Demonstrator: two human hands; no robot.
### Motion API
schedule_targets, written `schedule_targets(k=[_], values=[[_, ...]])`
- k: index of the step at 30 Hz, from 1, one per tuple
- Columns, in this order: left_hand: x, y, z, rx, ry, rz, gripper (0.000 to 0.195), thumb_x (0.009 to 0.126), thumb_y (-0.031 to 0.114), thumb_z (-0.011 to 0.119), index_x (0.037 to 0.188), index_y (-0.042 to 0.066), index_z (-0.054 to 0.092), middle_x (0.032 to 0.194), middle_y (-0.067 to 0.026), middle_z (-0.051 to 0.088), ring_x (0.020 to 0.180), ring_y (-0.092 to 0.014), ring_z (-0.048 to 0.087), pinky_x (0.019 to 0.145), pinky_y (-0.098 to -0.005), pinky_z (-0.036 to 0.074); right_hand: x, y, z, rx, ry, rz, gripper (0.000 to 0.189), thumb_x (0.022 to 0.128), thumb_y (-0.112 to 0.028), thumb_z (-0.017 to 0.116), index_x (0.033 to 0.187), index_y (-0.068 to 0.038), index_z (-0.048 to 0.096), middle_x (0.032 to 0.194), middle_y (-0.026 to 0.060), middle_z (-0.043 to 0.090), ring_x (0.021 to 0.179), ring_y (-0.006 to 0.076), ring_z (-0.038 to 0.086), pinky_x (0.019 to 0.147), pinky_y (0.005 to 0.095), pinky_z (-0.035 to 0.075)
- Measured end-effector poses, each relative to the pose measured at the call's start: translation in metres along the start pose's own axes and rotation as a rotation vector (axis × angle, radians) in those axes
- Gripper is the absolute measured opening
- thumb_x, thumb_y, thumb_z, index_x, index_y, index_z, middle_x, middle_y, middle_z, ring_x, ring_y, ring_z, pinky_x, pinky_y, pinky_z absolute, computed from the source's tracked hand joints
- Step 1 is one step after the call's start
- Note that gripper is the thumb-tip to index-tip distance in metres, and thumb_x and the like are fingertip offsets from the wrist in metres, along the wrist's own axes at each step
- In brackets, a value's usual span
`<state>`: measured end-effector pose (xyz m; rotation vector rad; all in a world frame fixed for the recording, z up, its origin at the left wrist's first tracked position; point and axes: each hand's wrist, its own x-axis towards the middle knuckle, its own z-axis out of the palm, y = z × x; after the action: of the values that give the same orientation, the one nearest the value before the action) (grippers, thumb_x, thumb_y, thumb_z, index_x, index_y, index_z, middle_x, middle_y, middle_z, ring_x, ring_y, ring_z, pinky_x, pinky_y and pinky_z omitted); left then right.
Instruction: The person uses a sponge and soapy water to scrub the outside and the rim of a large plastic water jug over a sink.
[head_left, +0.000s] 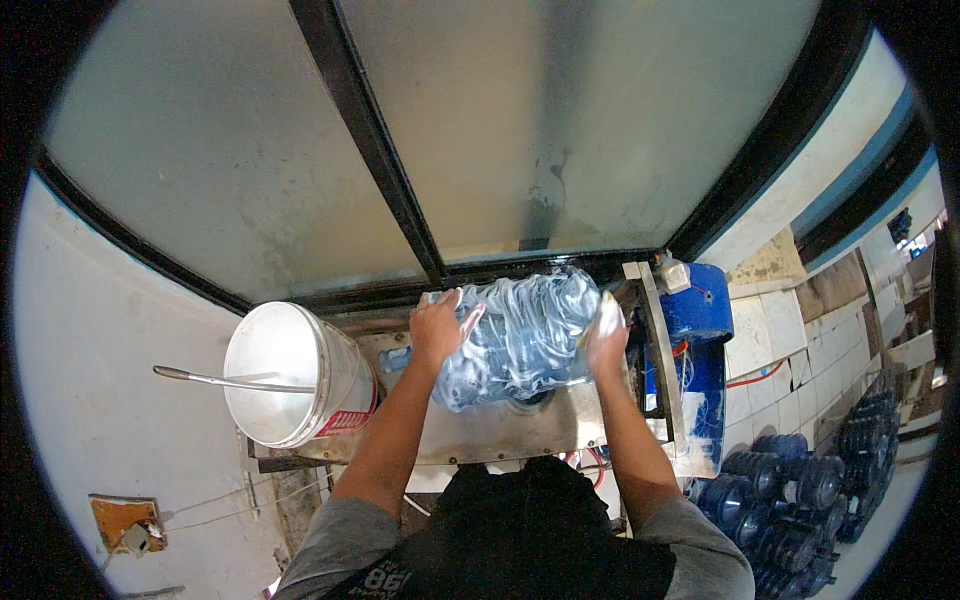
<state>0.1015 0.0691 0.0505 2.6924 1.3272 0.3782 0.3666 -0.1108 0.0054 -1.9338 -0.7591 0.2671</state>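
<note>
A large clear-blue plastic water jug (517, 337) lies on its side on a stainless steel counter (480, 435), its ribbed wall streaked with white foam. The neck (394, 360) points left, past my left forearm. My left hand (437, 326) grips the shoulder end, thumb spread over the foamy wall and fingers on the far side. At the base end, my right hand (607, 341) presses a foam-covered scrubbing pad (610, 311) with a yellowish edge against the jug; motion blur softens its outline. The jug's underside is hidden.
Left of the jug stands a white plastic bucket (352, 367) with a metal-handled tool (225, 381) across its mouth. A metal frame bar (660, 352) and blue drums (697, 307) border the right. Frosted glass panels (487, 150) rise behind. Several jugs (787, 487) are stacked lower right.
</note>
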Motion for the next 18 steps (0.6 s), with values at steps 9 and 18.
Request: schedule_targets(k=[9, 18], values=[[-0.004, 0.002, -0.002, -0.056, 0.021, -0.054, 0.064, 0.093, 0.059, 0.058, 0.128, 0.005, 0.068, 0.129, -0.0115, 0.068, 0.118, -0.046, 0.060, 0.102, -0.0497, 0.049, 0.038, -0.058, 0.009, -0.568, -0.272, -0.406, 0.045, 0.095, -0.030, 0.056, 0.136, -0.011, 0.061, 0.143, 0.0139, 0.058, 0.137, 0.0330, 0.049, 0.116, 0.0434, 0.037], [-0.012, 0.014, -0.010, -0.067, -0.008, -0.041, 0.070, 0.092, 0.060, 0.060, 0.130, 0.002, 0.065, 0.134, -0.0145, 0.065, 0.120, -0.048, 0.058, 0.104, -0.0503, 0.047, -0.098, 0.120, 0.018, 1.080, 0.400, 0.431, 0.052, 0.100, -0.023, 0.055, 0.145, 0.001, 0.046, 0.143, 0.0164, 0.052, 0.133, 0.0232, 0.047, 0.111, 0.0368, 0.037]])
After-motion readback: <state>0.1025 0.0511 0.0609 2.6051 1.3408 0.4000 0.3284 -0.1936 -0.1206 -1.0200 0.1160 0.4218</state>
